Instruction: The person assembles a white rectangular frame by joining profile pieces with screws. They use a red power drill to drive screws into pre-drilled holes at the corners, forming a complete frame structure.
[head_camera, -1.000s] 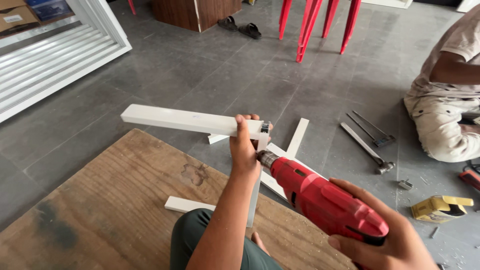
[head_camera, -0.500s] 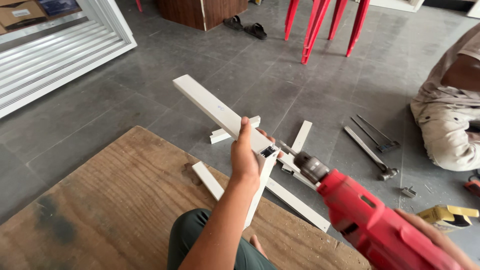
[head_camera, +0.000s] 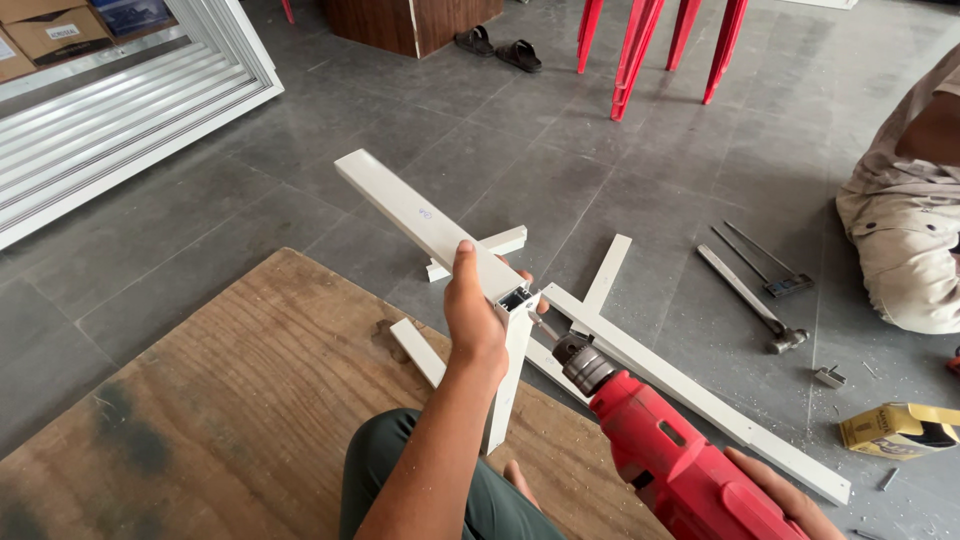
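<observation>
My left hand (head_camera: 476, 318) grips the corner where two white hollow profile bars meet: a long bar (head_camera: 415, 218) running up and to the left, and a shorter bar (head_camera: 508, 385) going down toward my knee. My right hand (head_camera: 785, 497), at the bottom right, holds a red power drill (head_camera: 672, 462). The drill's chuck and bit (head_camera: 560, 343) point up-left and touch the joint just right of my left fingers.
A plywood sheet (head_camera: 200, 400) lies on the grey tile floor. More white profile pieces (head_camera: 690, 395) lie to the right, with a hammer (head_camera: 745, 298), metal tools (head_camera: 770, 265) and a yellow box (head_camera: 900, 428). Another person (head_camera: 905, 200) sits at the right edge. Red chair legs (head_camera: 640, 45) stand behind.
The joined profiles have swung so the long bar now points up-left instead of lying across. The drill dropped away, then came back with its bit at the joint.
</observation>
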